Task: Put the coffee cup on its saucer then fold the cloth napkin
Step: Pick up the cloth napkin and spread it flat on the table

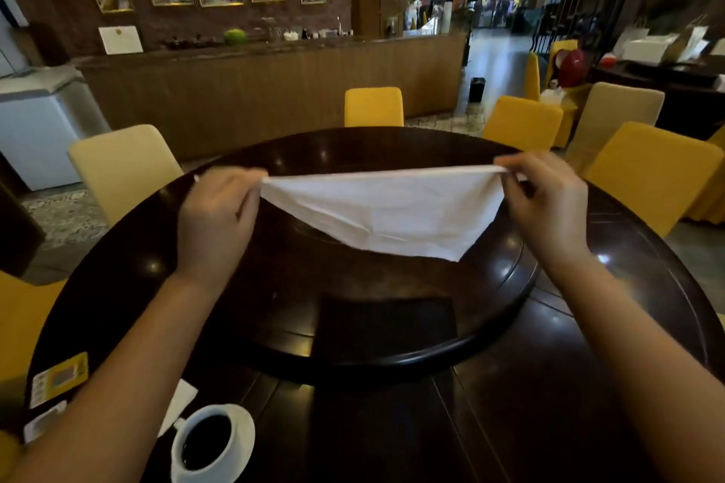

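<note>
A white cloth napkin (386, 214) hangs in the air above the dark round table (549, 384), stretched taut along its top edge and sagging to a point below. My left hand (217, 218) pinches its left corner and my right hand (547, 202) pinches its right corner. A white coffee cup (206, 443) full of dark coffee stands on its white saucer (245, 431) at the table's near left edge, just beside my left forearm.
A raised round turntable (392, 325) fills the table's middle, below the napkin. Yellow printed cards (59, 378) and a white paper (182, 402) lie near the cup. Yellow and beige chairs (373, 106) ring the table. A wooden counter (274, 90) runs behind.
</note>
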`<state>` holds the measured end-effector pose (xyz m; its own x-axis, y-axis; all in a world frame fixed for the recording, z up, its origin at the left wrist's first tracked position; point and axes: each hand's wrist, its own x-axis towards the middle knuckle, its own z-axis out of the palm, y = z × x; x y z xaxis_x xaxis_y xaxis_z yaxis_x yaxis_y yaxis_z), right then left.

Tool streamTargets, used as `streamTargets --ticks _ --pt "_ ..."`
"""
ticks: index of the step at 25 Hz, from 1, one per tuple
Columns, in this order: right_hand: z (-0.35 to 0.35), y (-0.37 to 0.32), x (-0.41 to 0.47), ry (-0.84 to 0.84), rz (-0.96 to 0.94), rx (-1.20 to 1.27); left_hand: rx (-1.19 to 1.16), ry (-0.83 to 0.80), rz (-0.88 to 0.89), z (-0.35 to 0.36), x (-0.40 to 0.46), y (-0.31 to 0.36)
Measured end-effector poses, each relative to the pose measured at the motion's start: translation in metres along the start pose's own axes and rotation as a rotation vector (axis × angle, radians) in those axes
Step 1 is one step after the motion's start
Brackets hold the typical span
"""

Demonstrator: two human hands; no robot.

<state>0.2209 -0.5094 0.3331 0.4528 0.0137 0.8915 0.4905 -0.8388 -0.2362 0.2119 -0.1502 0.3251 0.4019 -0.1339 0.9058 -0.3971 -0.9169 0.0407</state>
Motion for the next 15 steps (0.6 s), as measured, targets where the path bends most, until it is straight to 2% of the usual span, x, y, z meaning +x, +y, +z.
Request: streamTargets --ticks 4,9,11,15 --pt "0.000 0.019 -0.115 -0.267 0.023 0.072 -0.066 -0.225 -0.035 0.008 -0.125 0.015" --pt "-0.006 0.028 -0.254 -0.669 0.193 -0.003 -0.150 -0.656 0.013 0.015 -0.249 0.042" --pt "-0.011 0.025 -0.291 -0.757 0.248 -0.012 -0.188 -0.798 0.028 0.010 -0.279 0.047" --pt "-0.019 0.011 -0.342 -0.918 0.296 -0.039 -0.253 -1.027 -0.091 0.002 -0.327 0.053"
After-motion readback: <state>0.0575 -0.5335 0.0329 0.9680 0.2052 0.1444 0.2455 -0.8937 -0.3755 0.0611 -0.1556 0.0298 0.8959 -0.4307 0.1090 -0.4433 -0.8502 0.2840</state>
